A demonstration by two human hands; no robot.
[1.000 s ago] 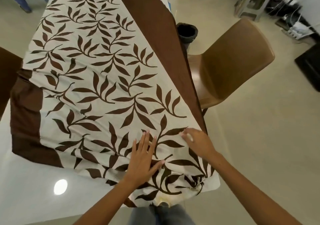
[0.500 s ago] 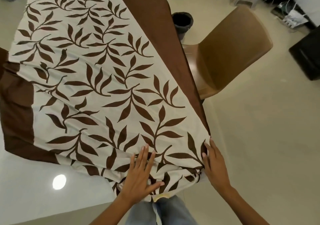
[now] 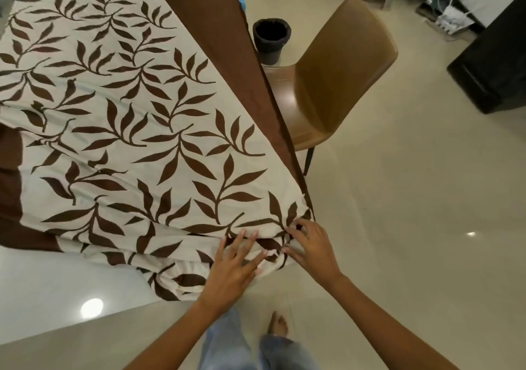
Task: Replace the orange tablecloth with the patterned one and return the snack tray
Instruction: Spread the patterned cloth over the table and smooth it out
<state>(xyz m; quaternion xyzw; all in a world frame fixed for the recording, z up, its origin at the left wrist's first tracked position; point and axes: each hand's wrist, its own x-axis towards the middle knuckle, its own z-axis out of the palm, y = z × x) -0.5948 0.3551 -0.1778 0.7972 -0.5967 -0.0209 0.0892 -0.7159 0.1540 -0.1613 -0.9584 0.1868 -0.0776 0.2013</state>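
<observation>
Head view: patterned tablecloth [image 3: 136, 130] is spread over the white bench [image 3: 48, 287], bunched at the near right corner, where left hand [image 3: 233, 267] is pressed flat with fingers spread and right hand [image 3: 311, 245] is pinching a fold. Cloth could be dragged askew if that corner is tugged hard, leaving the near bench edge uncovered. Glossy tiled floor [image 3: 398, 227], brown chair [image 3: 336, 79] and dark bin [image 3: 271, 39] beside the bench; no snack tray seen

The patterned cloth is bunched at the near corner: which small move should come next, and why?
Probably draw the bunched corner toward the person. The right hand pinches the patterned cloth there, the left hand lies flat beside it, and folds remain along the near edge.
</observation>
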